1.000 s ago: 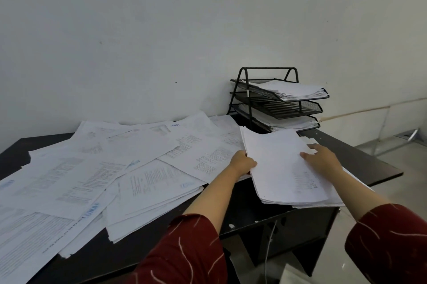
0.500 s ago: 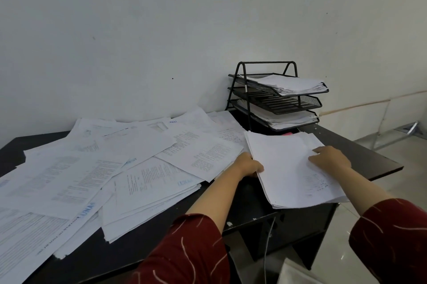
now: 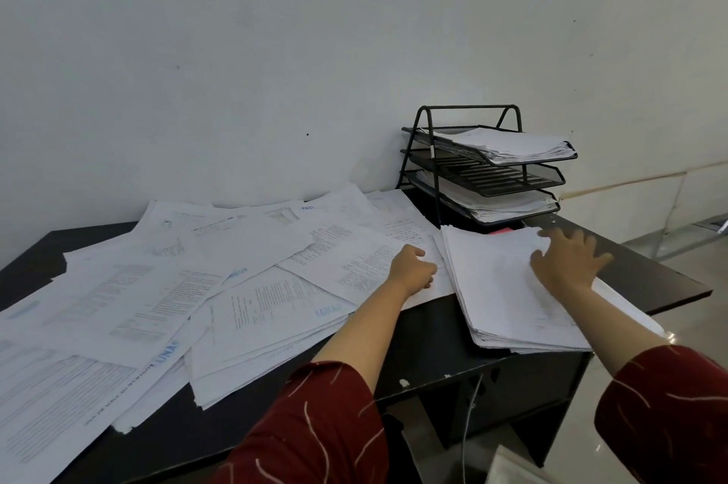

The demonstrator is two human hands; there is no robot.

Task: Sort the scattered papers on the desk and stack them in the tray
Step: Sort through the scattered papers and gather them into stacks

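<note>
A thick stack of white papers lies on the right part of the dark desk, its near end overhanging the front edge. My right hand rests flat on the stack with fingers spread. My left hand has its fingers curled on the edge of a printed sheet just left of the stack. Scattered printed papers cover the left and middle of the desk. A black three-tier wire tray stands at the back right; its top and bottom tiers hold paper, the middle tier shows bare mesh.
A pale wall runs behind the desk. The desk's right end drops off to a tiled floor. A thin cable hangs under the desk front. A small pink item peeks out between stack and tray.
The stack has been set down on the desk. My right hand opened and spread flat on it. My left hand let go of the stack's edge and shifted left onto a loose sheet.
</note>
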